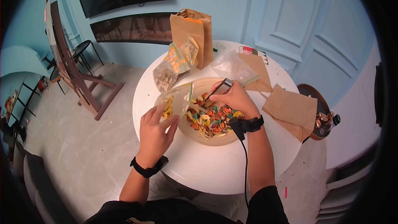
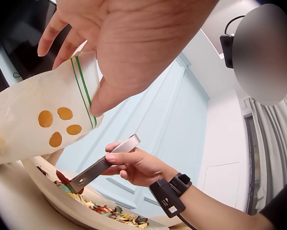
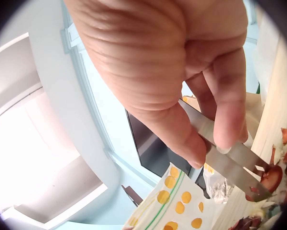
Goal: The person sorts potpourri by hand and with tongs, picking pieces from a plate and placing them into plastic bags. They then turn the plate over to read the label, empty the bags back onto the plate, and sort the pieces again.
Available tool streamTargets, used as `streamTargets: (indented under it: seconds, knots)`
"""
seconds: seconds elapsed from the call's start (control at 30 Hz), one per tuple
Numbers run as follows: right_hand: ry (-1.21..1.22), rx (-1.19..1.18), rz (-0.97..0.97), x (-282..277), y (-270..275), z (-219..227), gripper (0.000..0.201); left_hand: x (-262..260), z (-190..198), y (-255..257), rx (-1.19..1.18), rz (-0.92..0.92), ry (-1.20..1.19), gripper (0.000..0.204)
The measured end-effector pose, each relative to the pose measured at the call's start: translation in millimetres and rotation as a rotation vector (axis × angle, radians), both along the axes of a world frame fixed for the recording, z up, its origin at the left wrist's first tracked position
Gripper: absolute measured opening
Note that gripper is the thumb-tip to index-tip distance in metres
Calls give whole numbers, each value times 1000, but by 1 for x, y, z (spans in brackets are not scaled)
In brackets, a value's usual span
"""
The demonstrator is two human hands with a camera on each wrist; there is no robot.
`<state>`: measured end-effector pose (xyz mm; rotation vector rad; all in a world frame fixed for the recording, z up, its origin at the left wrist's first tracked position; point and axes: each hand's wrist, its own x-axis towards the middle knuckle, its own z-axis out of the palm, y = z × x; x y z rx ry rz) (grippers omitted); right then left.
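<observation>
My left hand (image 1: 155, 135) pinches the top edge of a zip bag (image 2: 19, 108) with orange dots and a green seal. Yellow pieces show inside this bag, which leans by the left rim of a big round bowl (image 1: 187, 135). In my right hand (image 1: 237, 99) are metal tongs (image 3: 225, 167), squeezed between thumb and fingers. Their tips hold a reddish-brown shell-like piece (image 3: 272, 178), low over the bowl. Mixed dried pieces (image 1: 211, 119) in orange, yellow, green and red fill the bowl.
Behind the bowl stand a tall paper bag (image 1: 188, 33) and a filled zip bag (image 1: 166, 76). A clear plastic bag (image 1: 233, 67) and flat paper bags (image 1: 290, 110) lie on the white round table (image 1: 199, 174). A side stand with a bottle (image 1: 333, 121) is at the right.
</observation>
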<state>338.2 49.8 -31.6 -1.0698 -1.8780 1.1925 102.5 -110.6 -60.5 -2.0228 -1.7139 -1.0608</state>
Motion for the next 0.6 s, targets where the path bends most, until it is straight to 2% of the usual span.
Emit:
streamTargets:
  seconds: [0.3,0.4,0.5,0.6]
  knots:
    - [216,43,-114,36,3,20,24,6,0,0,-8,0,28,16]
    - [355,-1,-65,40,-11,35,25,10,-1,0,-14,-3,46,16]
    - [391,-37,17,19,-30,44,26,15,-3,0,-24,-13,46,16]
    - [299,-47,69,-5,-41,40,28,16,-3,-1,-17,-10,48,16]
